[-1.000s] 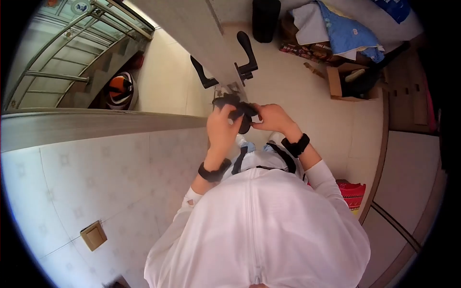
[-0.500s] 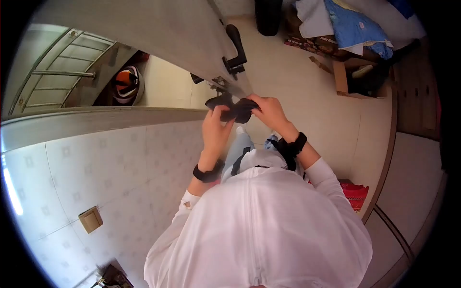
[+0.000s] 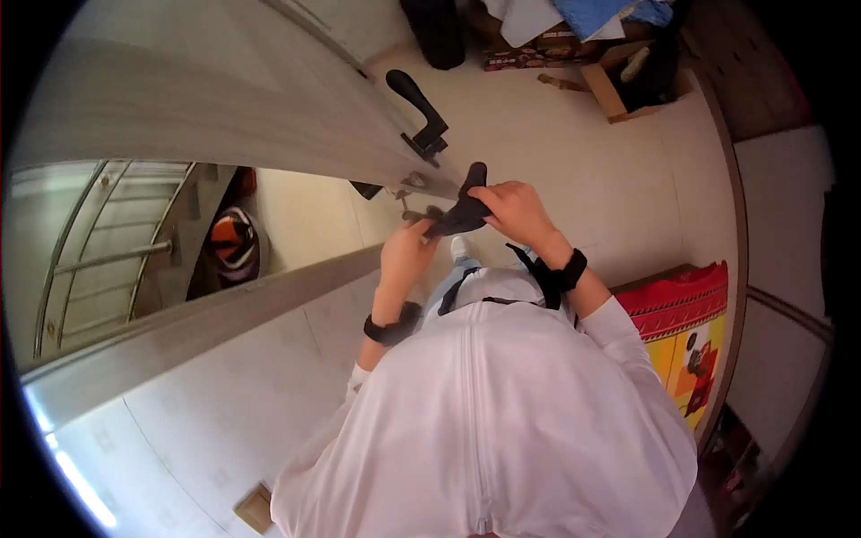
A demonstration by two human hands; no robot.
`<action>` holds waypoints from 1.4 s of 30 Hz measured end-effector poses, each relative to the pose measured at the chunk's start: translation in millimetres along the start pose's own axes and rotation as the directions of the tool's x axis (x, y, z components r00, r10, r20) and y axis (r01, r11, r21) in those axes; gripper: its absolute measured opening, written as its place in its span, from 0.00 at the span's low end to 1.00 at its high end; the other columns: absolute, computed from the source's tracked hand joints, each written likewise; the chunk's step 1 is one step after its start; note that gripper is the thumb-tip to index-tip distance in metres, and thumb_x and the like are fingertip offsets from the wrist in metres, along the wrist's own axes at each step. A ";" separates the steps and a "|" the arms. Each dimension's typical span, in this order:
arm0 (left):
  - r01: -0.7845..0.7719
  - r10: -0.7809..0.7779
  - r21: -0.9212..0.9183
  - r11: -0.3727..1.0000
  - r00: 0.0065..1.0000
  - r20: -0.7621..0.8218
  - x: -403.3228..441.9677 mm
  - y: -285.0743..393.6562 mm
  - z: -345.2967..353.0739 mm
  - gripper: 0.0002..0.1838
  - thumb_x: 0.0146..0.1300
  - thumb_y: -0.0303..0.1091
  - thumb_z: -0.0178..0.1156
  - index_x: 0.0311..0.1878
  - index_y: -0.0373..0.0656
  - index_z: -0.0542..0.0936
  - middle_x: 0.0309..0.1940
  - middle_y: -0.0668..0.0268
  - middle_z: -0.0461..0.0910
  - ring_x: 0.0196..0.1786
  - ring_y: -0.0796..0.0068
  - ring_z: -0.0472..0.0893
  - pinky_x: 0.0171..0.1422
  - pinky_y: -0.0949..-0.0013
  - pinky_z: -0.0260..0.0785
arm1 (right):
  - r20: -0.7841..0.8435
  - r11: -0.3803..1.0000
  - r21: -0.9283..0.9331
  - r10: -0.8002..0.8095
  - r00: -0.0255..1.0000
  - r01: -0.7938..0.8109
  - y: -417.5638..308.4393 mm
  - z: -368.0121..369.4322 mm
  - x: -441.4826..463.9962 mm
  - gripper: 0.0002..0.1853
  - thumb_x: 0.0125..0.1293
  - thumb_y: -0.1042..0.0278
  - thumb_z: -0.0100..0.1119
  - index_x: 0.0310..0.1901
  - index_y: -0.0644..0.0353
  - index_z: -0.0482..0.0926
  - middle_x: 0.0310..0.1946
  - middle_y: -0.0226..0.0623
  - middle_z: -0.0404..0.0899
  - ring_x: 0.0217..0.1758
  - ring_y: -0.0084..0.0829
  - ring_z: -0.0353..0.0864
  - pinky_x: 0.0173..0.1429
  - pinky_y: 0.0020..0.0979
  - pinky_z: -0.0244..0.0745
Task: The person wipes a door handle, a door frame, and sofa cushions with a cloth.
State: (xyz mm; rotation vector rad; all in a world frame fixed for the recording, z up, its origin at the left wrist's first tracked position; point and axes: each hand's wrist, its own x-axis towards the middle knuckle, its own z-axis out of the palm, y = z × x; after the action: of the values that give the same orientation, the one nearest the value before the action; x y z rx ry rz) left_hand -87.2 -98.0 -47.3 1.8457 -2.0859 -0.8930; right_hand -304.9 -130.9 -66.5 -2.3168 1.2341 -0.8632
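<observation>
The person's left hand is nearly closed, thumb and fingers pinching the lower end of a dark, limp-looking piece, while the right hand, fingers curled in, grips the same piece higher up along its edge. It hangs between the two hands, slanting up toward a narrow tip, in front of the body and just by the edge of the door; from here I can't make out what it is. A black band sits around each wrist, the right band and the left band, below the cuffless hands and near the sleeves of a white zipped top. Below the hands, a white shoe shows on the pale floor. Just past the piece, the door stands ajar, with a black handle near its edge and a metal fitting beneath. Through the gap I see a metal railing and an orange-and-black thing. On the other side, a red-and-yellow box stands near the right elbow; farther off are a cardboard box, a black cylinder and a blue cloth. Low on the left wall is a tan switch.
</observation>
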 end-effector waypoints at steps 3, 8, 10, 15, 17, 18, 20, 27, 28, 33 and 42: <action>-0.041 0.045 0.053 0.998 0.997 -0.067 -7.6 -29.7 -22.7 0.11 0.52 0.34 0.60 0.39 0.45 0.77 0.26 0.60 0.74 0.28 0.60 0.76 0.31 0.62 0.66 | -0.077 0.994 -0.096 0.041 0.996 -0.049 -20.5 19.8 -3.8 0.19 0.42 0.71 0.63 0.40 0.55 0.73 0.24 0.37 0.77 0.29 0.39 0.76 0.35 0.36 0.71; -0.132 0.136 0.035 0.991 0.969 -0.206 -2.9 -41.5 -44.8 0.09 0.53 0.35 0.60 0.35 0.41 0.76 0.24 0.61 0.74 0.26 0.60 0.75 0.29 0.64 0.65 | -0.290 0.964 -0.057 0.232 0.929 -0.258 -49.6 41.7 8.4 0.16 0.44 0.72 0.61 0.39 0.56 0.73 0.23 0.37 0.76 0.27 0.39 0.76 0.31 0.36 0.70; -0.183 0.177 -0.005 0.983 0.957 -0.229 3.5 -40.4 -45.6 0.10 0.53 0.35 0.61 0.34 0.40 0.76 0.26 0.60 0.76 0.26 0.64 0.76 0.30 0.66 0.66 | -0.426 0.946 -0.003 0.293 0.856 -0.325 -64.6 41.9 20.8 0.16 0.45 0.73 0.60 0.39 0.57 0.72 0.24 0.37 0.76 0.27 0.39 0.76 0.31 0.36 0.70; -0.261 0.247 -0.033 0.965 0.941 -0.232 14.5 -48.6 -42.8 0.09 0.52 0.33 0.61 0.33 0.39 0.75 0.26 0.59 0.77 0.26 0.63 0.76 0.30 0.65 0.65 | -0.535 0.922 0.061 0.353 0.767 -0.382 -72.6 66.6 29.0 0.16 0.45 0.68 0.61 0.38 0.55 0.71 0.23 0.39 0.76 0.27 0.40 0.76 0.30 0.39 0.70; -0.283 0.264 -0.052 0.958 0.935 -0.236 18.0 -53.0 -42.2 0.09 0.52 0.33 0.61 0.33 0.39 0.74 0.26 0.59 0.77 0.26 0.62 0.76 0.30 0.65 0.65 | -0.519 0.909 0.038 0.372 0.770 -0.414 -64.6 84.2 24.5 0.16 0.45 0.67 0.61 0.38 0.55 0.70 0.23 0.39 0.76 0.27 0.42 0.76 0.30 0.40 0.70; -0.259 0.248 -0.032 0.965 0.947 -0.202 19.2 -56.3 -42.5 0.09 0.52 0.32 0.60 0.34 0.40 0.74 0.27 0.60 0.77 0.28 0.61 0.76 0.31 0.64 0.66 | -0.492 0.900 0.045 0.397 0.775 -0.433 -65.2 87.8 23.8 0.16 0.46 0.68 0.61 0.38 0.56 0.70 0.23 0.40 0.76 0.27 0.42 0.76 0.30 0.40 0.69; -0.208 0.207 0.008 0.978 0.969 -0.133 24.7 -64.0 -41.5 0.08 0.52 0.31 0.58 0.36 0.43 0.73 0.29 0.61 0.76 0.30 0.58 0.77 0.32 0.61 0.66 | -0.431 0.880 0.060 0.449 0.783 -0.472 -63.8 93.4 22.2 0.15 0.47 0.70 0.61 0.38 0.58 0.69 0.22 0.41 0.75 0.26 0.42 0.75 0.29 0.39 0.68; -0.250 0.234 -0.068 0.966 0.954 -0.188 36.9 -86.0 -31.0 0.09 0.52 0.29 0.61 0.34 0.39 0.72 0.21 0.61 0.77 0.28 0.65 0.79 0.31 0.66 0.67 | -0.327 0.860 0.128 0.507 0.797 -0.495 -59.8 103.0 13.4 0.15 0.49 0.69 0.59 0.39 0.58 0.69 0.26 0.43 0.76 0.29 0.47 0.75 0.32 0.42 0.69; -0.245 0.212 -0.164 0.956 0.958 -0.196 37.3 -88.4 -32.4 0.09 0.52 0.29 0.61 0.34 0.39 0.72 0.22 0.60 0.78 0.28 0.65 0.79 0.32 0.66 0.68 | -0.409 0.881 0.159 0.470 0.782 -0.447 -74.2 88.3 22.5 0.14 0.49 0.70 0.58 0.39 0.58 0.69 0.25 0.42 0.76 0.29 0.46 0.75 0.31 0.41 0.69; -0.387 0.336 -0.171 0.906 0.904 -0.264 39.3 -95.6 -33.2 0.09 0.53 0.28 0.61 0.36 0.37 0.73 0.27 0.60 0.78 0.30 0.70 0.80 0.34 0.71 0.69 | -0.511 0.875 0.300 0.483 0.711 -0.379 -85.7 90.3 33.3 0.15 0.50 0.74 0.56 0.41 0.59 0.67 0.28 0.44 0.76 0.31 0.47 0.75 0.34 0.40 0.70; -0.426 0.418 -0.262 0.866 0.904 -0.090 32.5 -84.9 -29.4 0.09 0.55 0.25 0.58 0.40 0.36 0.73 0.30 0.61 0.76 0.32 0.74 0.78 0.37 0.73 0.70 | -0.381 0.850 0.247 0.526 0.761 -0.465 -61.8 105.1 16.5 0.16 0.48 0.79 0.55 0.41 0.60 0.67 0.32 0.46 0.75 0.35 0.48 0.75 0.36 0.40 0.70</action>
State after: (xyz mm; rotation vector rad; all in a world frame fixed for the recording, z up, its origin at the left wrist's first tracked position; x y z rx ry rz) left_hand -7.7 -140.2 -79.5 1.1877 -2.0974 -0.9669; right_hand -189.9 -106.9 -103.0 -1.5882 1.7990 -1.2500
